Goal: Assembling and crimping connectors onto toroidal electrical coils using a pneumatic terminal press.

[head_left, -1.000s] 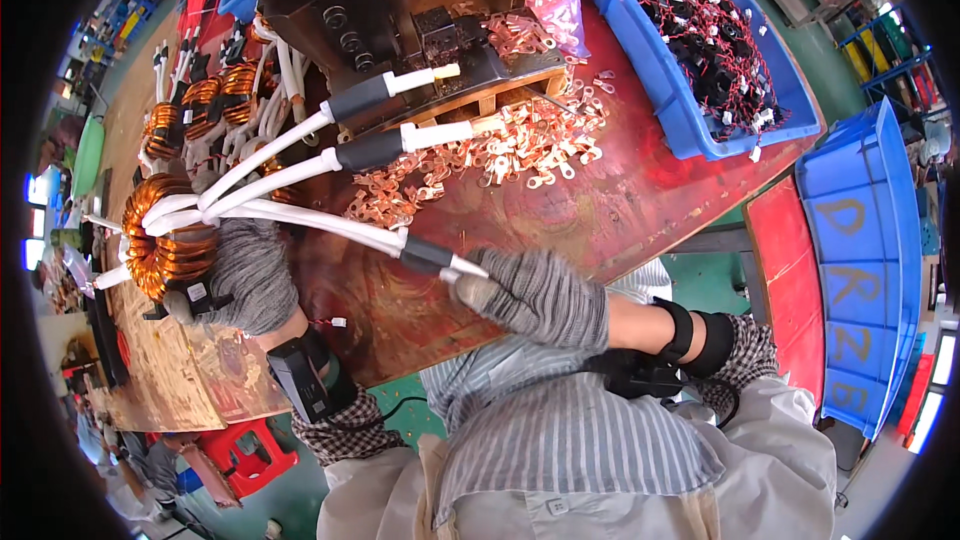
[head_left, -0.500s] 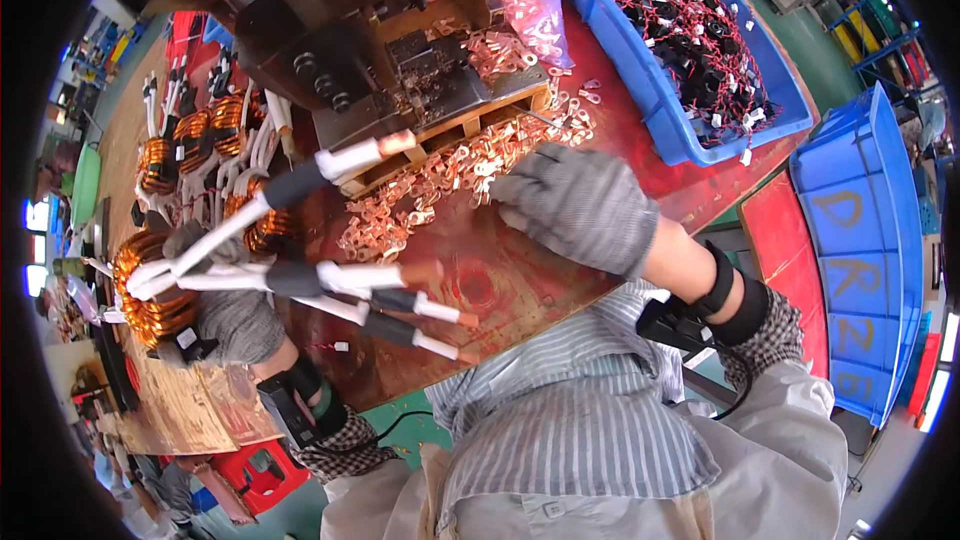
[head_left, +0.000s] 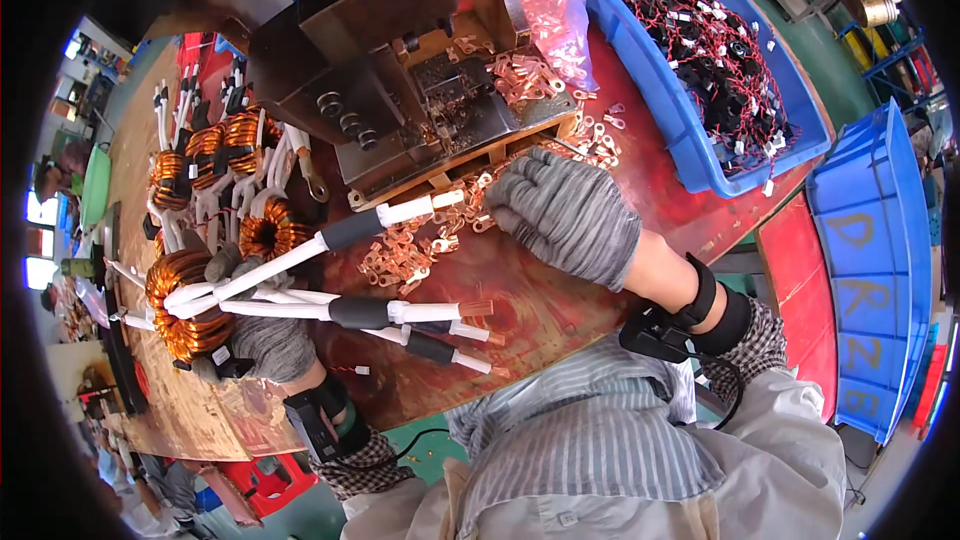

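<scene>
My left hand (head_left: 268,342), in a grey knit glove, is closed round a ring-shaped copper-wire coil (head_left: 185,295) at the left side of the red worktable. Thick white-sleeved leads (head_left: 275,268) with black sleeve bands reach right from the coil. Their bare copper ends (head_left: 477,309) hang over the table. My right hand (head_left: 570,220), also gloved, sits beside a heap of loose copper lugs (head_left: 400,258). Its fingers are curled in; whatever they hold is hidden. The tip of the uppermost lead is just left of these fingers.
A dark metal press (head_left: 365,115) stands behind the lugs, with more lugs on its bed. Several finished-looking coils (head_left: 205,155) lie at the left. A blue bin (head_left: 712,180) of black parts with red wires is at right, beside a purple plastic bag (head_left: 558,10).
The view has shifted slightly. The coil and its leads have come a little right and nearer me. My right hand has moved slightly left, toward the upper lead, fingers still curled.
</scene>
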Demonstrator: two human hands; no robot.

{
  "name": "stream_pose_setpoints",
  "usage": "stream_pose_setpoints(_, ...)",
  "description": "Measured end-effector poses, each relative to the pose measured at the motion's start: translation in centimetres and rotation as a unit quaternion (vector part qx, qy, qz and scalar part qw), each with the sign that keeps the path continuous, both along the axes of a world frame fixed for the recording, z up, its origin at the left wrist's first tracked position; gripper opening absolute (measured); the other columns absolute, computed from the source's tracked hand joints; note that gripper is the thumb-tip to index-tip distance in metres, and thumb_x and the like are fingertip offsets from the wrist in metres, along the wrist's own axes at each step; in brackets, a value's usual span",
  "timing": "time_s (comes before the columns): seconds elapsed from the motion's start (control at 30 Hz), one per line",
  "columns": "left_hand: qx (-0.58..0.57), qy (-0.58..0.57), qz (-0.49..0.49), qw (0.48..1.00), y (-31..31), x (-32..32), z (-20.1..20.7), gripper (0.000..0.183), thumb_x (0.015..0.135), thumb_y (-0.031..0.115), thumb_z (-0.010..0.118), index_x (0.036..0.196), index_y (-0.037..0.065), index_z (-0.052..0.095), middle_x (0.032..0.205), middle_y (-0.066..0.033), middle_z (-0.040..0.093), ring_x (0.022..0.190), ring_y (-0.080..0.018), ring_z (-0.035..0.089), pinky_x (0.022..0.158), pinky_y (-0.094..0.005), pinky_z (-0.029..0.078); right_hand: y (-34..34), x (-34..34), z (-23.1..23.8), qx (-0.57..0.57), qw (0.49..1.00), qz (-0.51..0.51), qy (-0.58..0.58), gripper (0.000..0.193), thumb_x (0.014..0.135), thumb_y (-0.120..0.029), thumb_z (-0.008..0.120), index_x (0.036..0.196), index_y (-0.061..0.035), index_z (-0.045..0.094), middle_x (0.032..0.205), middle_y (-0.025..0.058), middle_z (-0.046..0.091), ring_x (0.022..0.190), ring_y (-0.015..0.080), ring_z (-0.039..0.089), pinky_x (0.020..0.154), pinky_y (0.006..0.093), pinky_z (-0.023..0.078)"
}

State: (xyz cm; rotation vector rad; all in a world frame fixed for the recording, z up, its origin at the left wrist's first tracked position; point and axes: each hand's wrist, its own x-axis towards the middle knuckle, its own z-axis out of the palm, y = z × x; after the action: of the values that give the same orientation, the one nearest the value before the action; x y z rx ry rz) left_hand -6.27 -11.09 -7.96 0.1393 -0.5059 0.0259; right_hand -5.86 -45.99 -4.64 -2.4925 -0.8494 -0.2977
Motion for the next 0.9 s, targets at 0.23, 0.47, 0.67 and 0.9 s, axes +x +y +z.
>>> stream_pose_setpoints(0.23, 0.003, -0.009, 0.006, 1.000, 0.6, 0.0, -0.4, 0.049, 0.085, 0.019, 0.046, 0.126, -0.005, 0.032, 0.127, -0.0166, 0.039, 0.115, -0.0209, 0.042, 0.098, -0.0295, 0.035, -0.1, 1.2, 2.3, 0.354, 0.899, 0.057, 0.253, 0.016, 0.080, -0.009, 0.055, 0.094, -0.0023, 0.059, 0.084, 0.0061, 0.062, 0.078, 0.0121, 0.057, 0.072, 0.0263, 0.045)
stream_pose_setpoints(0.47, 0.013, 0.017, 0.001, 1.000, 0.1, -0.1, 0.9, 0.070, 0.063, 0.022, 0.063, 0.123, -0.004, 0.037, 0.125, -0.0160, 0.042, 0.116, -0.0228, 0.042, 0.099, -0.0328, 0.035, 0.3, 1.8, 3.3, 0.352, 0.903, 0.093, 0.229, 0.016, 0.080, -0.009, 0.053, 0.094, -0.0028, 0.059, 0.085, 0.0068, 0.062, 0.082, 0.0141, 0.057, 0.075, 0.0268, 0.045)
stream_pose_setpoints(0.67, 0.008, 0.054, 0.018, 0.998, -2.4, -0.2, 2.2, 0.073, 0.058, 0.028, 0.069, 0.120, -0.001, 0.043, 0.120, -0.0142, 0.048, 0.112, -0.0242, 0.045, 0.099, -0.0376, 0.033, 0.2, 2.3, 3.3, 0.340, 0.911, 0.109, 0.207, 0.016, 0.081, -0.010, 0.053, 0.094, -0.0033, 0.060, 0.083, 0.0061, 0.062, 0.078, 0.0137, 0.057, 0.072, 0.0268, 0.045)
stream_pose_setpoints(0.9, 0.066, 0.068, 0.072, 0.993, -2.5, -0.9, 2.9, 0.066, 0.059, 0.030, 0.065, 0.118, 0.006, 0.047, 0.120, -0.0093, 0.047, 0.113, -0.0275, 0.042, 0.099, -0.0503, 0.027, 0.3, 2.9, 4.3, 0.417, 0.835, 0.083, 0.350, 0.015, 0.082, -0.009, 0.054, 0.093, -0.0023, 0.059, 0.079, 0.0020, 0.059, 0.069, 0.0064, 0.053, 0.062, 0.0220, 0.045)
